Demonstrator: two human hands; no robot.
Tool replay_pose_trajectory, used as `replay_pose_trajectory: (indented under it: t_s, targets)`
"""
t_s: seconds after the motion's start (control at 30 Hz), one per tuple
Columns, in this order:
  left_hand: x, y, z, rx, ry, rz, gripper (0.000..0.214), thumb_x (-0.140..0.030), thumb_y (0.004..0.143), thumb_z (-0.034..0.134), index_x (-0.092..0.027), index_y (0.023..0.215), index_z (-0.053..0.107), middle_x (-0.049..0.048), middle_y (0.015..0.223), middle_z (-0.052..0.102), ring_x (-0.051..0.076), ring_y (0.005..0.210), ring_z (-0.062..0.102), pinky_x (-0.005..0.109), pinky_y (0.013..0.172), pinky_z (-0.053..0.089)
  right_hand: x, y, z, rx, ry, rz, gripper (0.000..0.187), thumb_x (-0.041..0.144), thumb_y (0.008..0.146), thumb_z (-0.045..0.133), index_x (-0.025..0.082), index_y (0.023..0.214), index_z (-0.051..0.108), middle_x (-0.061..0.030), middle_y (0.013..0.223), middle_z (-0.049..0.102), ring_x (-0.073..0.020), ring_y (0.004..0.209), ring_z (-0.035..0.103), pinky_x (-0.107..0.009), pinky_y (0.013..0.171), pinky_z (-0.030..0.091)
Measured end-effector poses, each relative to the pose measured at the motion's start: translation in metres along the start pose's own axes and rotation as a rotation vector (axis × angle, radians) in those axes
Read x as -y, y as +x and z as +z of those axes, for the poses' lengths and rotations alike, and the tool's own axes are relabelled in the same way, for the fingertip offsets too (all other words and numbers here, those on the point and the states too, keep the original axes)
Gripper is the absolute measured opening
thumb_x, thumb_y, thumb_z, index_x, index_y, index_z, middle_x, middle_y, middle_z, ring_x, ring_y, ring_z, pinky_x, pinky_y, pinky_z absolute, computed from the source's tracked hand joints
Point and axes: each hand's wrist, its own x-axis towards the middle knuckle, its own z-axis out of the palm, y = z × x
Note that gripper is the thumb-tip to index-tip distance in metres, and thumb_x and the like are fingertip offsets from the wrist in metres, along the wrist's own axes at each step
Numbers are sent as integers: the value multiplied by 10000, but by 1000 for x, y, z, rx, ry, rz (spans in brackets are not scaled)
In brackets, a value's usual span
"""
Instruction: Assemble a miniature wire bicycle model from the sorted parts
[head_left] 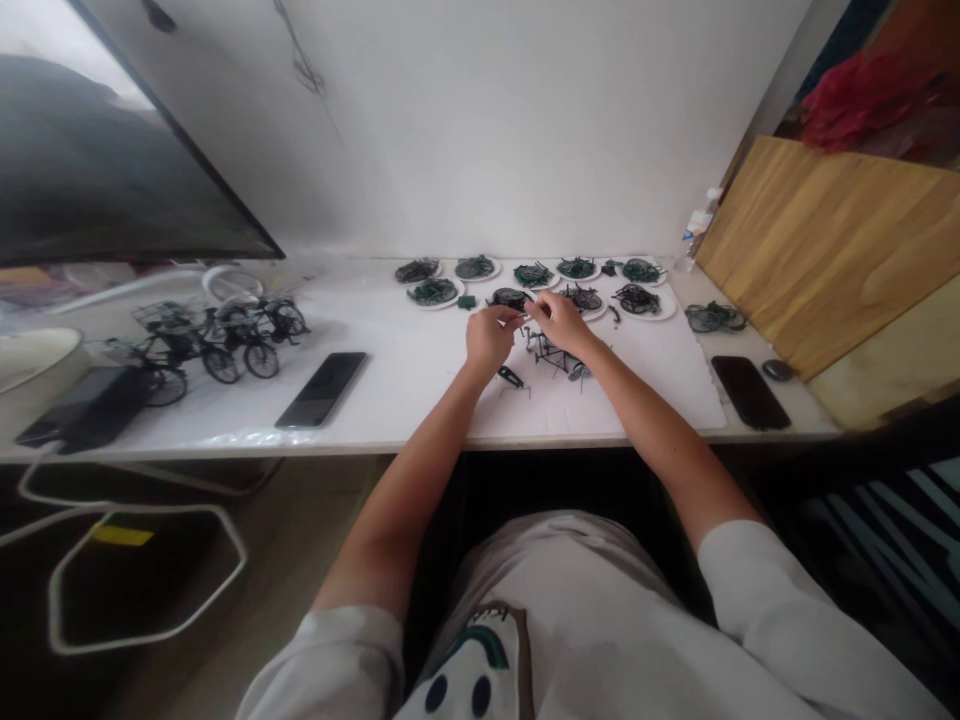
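Here you are with both hands working over the white sheet (645,395): your left hand (489,338) curls in, thumb and fingers pinched, and your right hand (561,324) meets it, fingertips pinched too. Between them you're gripping a tiny, thin part (522,316), too small and blurred for its colour or shape to be told. It seems to lie crosswise, from hand to hand; which end leads, you can't tell from here.

Just below your fingers sits the dark, thin-barred metal miniature bicycle frame (553,352), spindly and open, a greyish rounded piece at its right end. Its long axis slants from upper left, near your fingertips, down to the right, under your right wrist. And look left of it: a dark green, narrow loose part (511,376) lies on the sheet, tilted the same way, near the frame but apart from it.
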Motion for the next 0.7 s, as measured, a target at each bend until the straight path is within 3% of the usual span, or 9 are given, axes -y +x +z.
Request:
replay_pose_trajectory:
  t_s: [0.2, 0.4, 0.57, 0.7]
  targets:
    - [-8, -2, -1, 9, 8, -4, 118, -284, 931, 764, -223, 983, 851, 60, 903, 828, 207, 701, 710, 347, 781, 549, 11, 5, -18, 53, -108, 12, 425, 509, 1136, 447, 250, 800, 469, -52, 827, 615, -214, 806, 527, -340, 746, 357]
    - [-15, -3, -1, -20, -8, -32, 227, -274, 947, 762, -213, 1160, 810, 72, 983, 823, 216, 770, 726, 354, 813, 562, 28, 8, -58, 193, -74, 88, 343, 423, 1149, 428, 247, 863, 496, -42, 846, 614, -212, 803, 552, -333, 758, 376]
    - [-18, -7, 0, -37, -48, -21, 354, -228, 953, 760, -207, 1301, 699, 60, 969, 796, 204, 754, 708, 349, 776, 558, 26, -16, -83, 333, 24, 108, 277, 428, 1157, 365, 266, 949, 452, -11, 856, 625, -198, 777, 556, -328, 785, 408]
    - [-18, -8, 2, -45, -90, 8, 358, -212, 980, 719, -222, 1328, 633, 51, 981, 756, 176, 726, 687, 321, 743, 545, 4, -40, -91, 274, 53, 179, 281, 415, 1120, 386, 263, 903, 481, -9, 817, 614, -203, 756, 548, -336, 774, 407]
